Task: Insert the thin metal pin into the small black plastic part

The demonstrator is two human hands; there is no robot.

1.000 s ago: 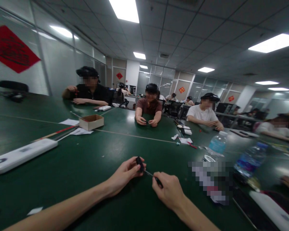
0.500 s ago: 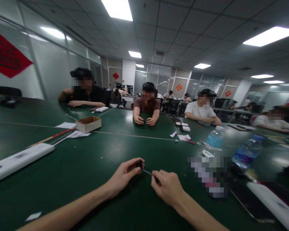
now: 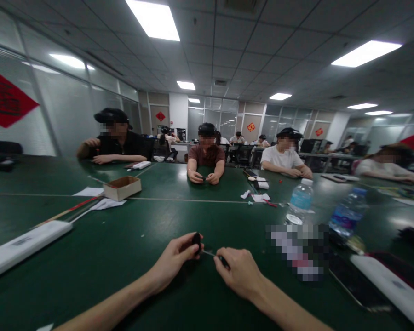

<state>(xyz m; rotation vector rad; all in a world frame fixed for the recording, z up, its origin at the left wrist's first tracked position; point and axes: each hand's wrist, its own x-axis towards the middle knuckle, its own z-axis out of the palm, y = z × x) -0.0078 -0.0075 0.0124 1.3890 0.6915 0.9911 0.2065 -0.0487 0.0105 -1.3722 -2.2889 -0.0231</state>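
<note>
My left hand (image 3: 174, 259) pinches a small black object (image 3: 196, 239) between thumb and fingers, just above the green table (image 3: 131, 248). My right hand (image 3: 239, 272) is closed around a thin metal tool with a dark handle (image 3: 216, 255). The tool's tip points left and meets the black object. Both hands sit close together near the table's front edge.
A long white device (image 3: 17, 248) lies at the left, a cardboard box (image 3: 122, 187) and red sticks behind it. Two water bottles (image 3: 299, 202) stand at the right, near a phone and another white device (image 3: 393, 287). Several people sit across the table.
The view has tilted and drifted slightly, so the hands sit a little lower in the picture. My hands keep the same grip on the black object and the tool.
</note>
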